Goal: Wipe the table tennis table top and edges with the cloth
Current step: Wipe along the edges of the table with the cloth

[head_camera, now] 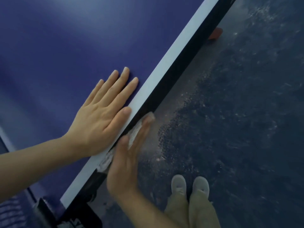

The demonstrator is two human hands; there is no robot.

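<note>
While the left hand (100, 116) lies flat on the blue worktop (57, 46), fingers straight — the right hand (126, 155) presses the cloth (135, 130) against the dark side edge (179, 69), cloth sandwiched under straight fingers.

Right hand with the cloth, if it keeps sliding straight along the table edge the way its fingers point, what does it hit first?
Nothing close: the right hand presses the cloth against the dark side edge, which runs bare ahead. An orange object sits farther along, seemingly below on the floor; depth is unclear.

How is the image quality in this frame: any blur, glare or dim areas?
Head view: dim overall, bluish cast; soft glare on the blue table top; right hand and cloth motion-blurred against the edge; left hand fairly sharp; wide-angle tilt.
</note>
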